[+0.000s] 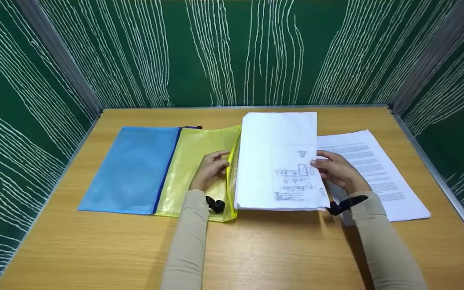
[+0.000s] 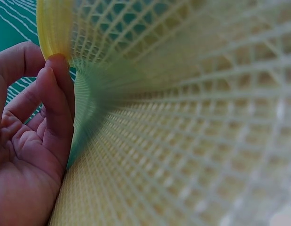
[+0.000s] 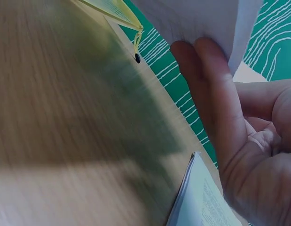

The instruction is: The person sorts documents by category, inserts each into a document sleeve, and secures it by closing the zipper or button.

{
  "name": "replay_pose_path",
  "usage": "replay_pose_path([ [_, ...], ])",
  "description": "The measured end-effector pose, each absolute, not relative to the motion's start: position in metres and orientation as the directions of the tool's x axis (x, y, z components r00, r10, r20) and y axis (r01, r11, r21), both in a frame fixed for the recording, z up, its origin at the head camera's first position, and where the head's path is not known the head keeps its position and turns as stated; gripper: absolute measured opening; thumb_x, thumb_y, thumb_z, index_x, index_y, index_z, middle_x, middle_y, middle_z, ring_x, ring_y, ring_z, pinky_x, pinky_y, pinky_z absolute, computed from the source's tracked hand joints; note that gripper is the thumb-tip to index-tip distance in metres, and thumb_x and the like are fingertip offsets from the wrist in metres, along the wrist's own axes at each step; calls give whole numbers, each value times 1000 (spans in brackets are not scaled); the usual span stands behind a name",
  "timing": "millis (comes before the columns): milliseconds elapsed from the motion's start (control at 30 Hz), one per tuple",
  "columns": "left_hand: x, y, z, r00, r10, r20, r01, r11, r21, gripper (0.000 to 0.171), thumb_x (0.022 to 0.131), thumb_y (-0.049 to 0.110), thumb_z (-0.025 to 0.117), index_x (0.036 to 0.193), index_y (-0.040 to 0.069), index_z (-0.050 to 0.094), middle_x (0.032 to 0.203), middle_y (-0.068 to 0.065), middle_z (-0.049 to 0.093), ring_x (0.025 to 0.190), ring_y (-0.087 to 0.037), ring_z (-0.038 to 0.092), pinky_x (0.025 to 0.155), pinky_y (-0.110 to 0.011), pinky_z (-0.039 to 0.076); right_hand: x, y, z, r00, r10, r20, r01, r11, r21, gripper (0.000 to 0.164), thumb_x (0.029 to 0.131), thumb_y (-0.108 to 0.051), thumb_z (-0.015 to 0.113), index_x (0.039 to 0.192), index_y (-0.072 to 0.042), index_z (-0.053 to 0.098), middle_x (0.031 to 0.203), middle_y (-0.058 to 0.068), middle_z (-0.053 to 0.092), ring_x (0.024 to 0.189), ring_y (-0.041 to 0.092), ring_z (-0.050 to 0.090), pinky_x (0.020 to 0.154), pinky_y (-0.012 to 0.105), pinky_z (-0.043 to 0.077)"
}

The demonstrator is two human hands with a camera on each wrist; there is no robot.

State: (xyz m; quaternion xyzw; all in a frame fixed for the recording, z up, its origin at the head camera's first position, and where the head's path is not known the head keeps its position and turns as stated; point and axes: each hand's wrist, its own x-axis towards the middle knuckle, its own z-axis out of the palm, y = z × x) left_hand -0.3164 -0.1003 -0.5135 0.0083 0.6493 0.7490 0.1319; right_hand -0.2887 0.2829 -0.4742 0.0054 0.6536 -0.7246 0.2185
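Observation:
In the head view my right hand (image 1: 338, 171) grips the right edge of a stack of paper (image 1: 272, 141), thumb on top and fingers beneath, as the right wrist view shows. A small printed drawing marks the top sheet's lower right. My left hand (image 1: 210, 171) pinches the edge of a yellow mesh zip pouch (image 1: 191, 165), its open side lifted beside the paper's left edge. Close up in the left wrist view, finger and thumb hold the yellow rim (image 2: 55, 33). Whether the paper's left edge lies inside the pouch I cannot tell.
Left of the yellow pouch lies a blue zip pouch (image 1: 129, 169) with a dark blue edge. Another stack of printed sheets (image 1: 389, 181) lies at the right, partly beneath my right hand. Green walls (image 1: 240, 52) with white lines enclose the wooden table (image 1: 256, 249).

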Motion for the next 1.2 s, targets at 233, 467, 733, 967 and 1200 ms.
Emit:
replay_pose_path([
  [233, -317, -100, -512, -970, 192, -151, -173, -108, 979, 49, 81, -4, 58, 129, 6, 60, 72, -1, 48, 53, -10, 44, 51, -23, 41, -291, 283, -476, -899, -316, -304, 348, -94, -933, 32, 94, -4, 59, 124, -12, 49, 93, 1, 74, 81, 13, 72, 64, 22, 57],
  [467, -316, -101, -513, -966, 207, -154, -170, -65, 983, 49, 82, -1, 59, 130, 9, 60, 73, -1, 49, 56, -11, 45, 52, -23, 42, -289, 281, -485, -892, -313, -325, 339, 9, -941, 53, 95, -8, 59, 141, -1, 35, 95, -2, 73, 86, 14, 71, 71, 25, 58],
  [733, -317, -102, -514, -965, 209, -159, -175, -61, 983, 46, 85, 0, 59, 130, 11, 60, 75, -2, 50, 57, -11, 47, 54, -23, 44, -289, 281, -489, -899, -278, -338, 327, 86, -941, 56, 93, -13, 63, 141, -2, 36, 94, -4, 72, 84, 11, 70, 69, 23, 57],
  [967, -319, -103, -516, -964, 206, -167, -187, -81, 979, 46, 85, 0, 60, 130, 10, 61, 75, -3, 50, 56, -11, 47, 53, -23, 44, -289, 278, -488, -891, -259, -373, 360, 97, -928, 58, 92, -15, 64, 142, -2, 36, 95, -3, 71, 86, 11, 70, 71, 23, 57],
  [1200, -317, -104, -514, -963, 211, -168, -194, -108, 975, 47, 84, -1, 61, 129, 8, 61, 76, -3, 51, 58, -11, 49, 55, -23, 46, -291, 273, -483, -893, -272, -359, 348, 88, -933, 57, 93, -14, 63, 141, 1, 35, 95, -2, 72, 87, 14, 71, 73, 26, 58],
])
